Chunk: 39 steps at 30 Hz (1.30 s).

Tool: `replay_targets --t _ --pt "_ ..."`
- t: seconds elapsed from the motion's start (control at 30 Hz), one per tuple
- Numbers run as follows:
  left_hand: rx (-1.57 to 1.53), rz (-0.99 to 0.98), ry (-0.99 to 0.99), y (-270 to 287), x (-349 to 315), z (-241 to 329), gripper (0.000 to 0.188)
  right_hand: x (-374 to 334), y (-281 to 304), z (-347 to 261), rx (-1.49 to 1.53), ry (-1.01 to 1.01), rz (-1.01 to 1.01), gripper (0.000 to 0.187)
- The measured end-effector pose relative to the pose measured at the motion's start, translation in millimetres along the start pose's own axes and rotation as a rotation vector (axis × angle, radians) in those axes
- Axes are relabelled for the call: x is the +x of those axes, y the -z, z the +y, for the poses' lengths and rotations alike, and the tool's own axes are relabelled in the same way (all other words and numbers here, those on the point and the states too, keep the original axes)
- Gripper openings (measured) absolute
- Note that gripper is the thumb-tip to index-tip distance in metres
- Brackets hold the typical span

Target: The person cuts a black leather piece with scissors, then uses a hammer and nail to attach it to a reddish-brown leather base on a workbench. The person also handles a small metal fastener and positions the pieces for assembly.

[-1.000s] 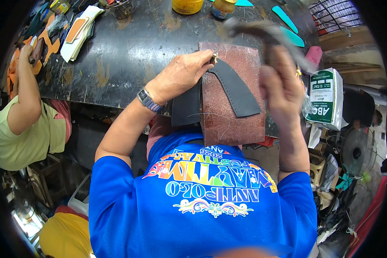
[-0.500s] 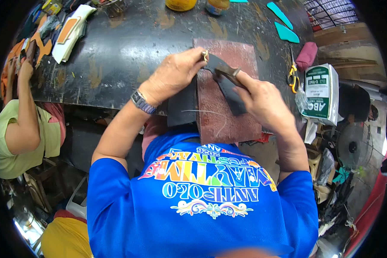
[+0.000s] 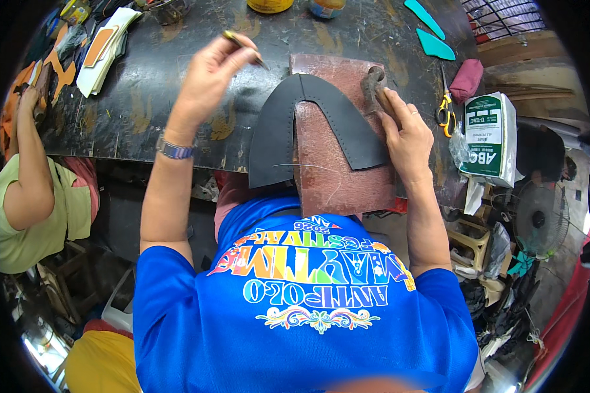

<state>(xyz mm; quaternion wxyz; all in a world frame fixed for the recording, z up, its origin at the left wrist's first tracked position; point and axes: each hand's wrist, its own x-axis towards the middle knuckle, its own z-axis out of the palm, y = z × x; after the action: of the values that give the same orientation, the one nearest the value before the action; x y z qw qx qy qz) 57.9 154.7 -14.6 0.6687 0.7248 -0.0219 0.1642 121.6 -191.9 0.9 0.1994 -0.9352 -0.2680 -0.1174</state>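
Observation:
A black U-shaped shoe upper piece point(image 3: 275, 121), with a row of small holes along its edge, lies over a reddish-brown slab point(image 3: 328, 144). Raised to the left of it, my left hand point(image 3: 206, 75) pinches a slim pointed tool point(image 3: 233, 38) with a yellowish shaft. At the slab's right edge, my right hand point(image 3: 408, 128) is closed on a dark grey tool with a rounded end point(image 3: 372, 85); its exact kind is unclear. A thin pale thread point(image 3: 321, 167) crosses the slab near me.
Yellow-handled scissors point(image 3: 446, 111), a magenta pouch point(image 3: 466, 80) and a green-white container point(image 3: 490, 137) stand at the right. Turquoise cutouts point(image 3: 434, 44) and jars point(image 3: 269, 5) lie farther back. A person in a light green top point(image 3: 39, 203) works at the left.
My left hand has let go of the black upper piece and risen left with the pointed tool. The upper piece now lies spread over the slab; my right hand has shifted right.

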Motion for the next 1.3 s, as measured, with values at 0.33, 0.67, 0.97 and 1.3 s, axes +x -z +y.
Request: replay_targets --t 0.33,0.67,0.97,1.3 --pt "-0.122 -0.115 -0.01 -44 -32 -2 0.009 16 5 -15 0.249 0.126 0.068 0.058" --pt "-0.279 -0.134 -0.166 -41 -42 27 0.011 31 8 -55 0.835 0.087 -0.261 0.038" --pt "-0.507 -0.09 -0.147 -51 -44 28 0.013 24 21 -65 1.269 -0.021 -0.206 0.015" --pt "-0.546 -0.096 -0.129 -69 -50 24 0.011 5 32 -61 1.196 -0.038 -0.126 0.017"
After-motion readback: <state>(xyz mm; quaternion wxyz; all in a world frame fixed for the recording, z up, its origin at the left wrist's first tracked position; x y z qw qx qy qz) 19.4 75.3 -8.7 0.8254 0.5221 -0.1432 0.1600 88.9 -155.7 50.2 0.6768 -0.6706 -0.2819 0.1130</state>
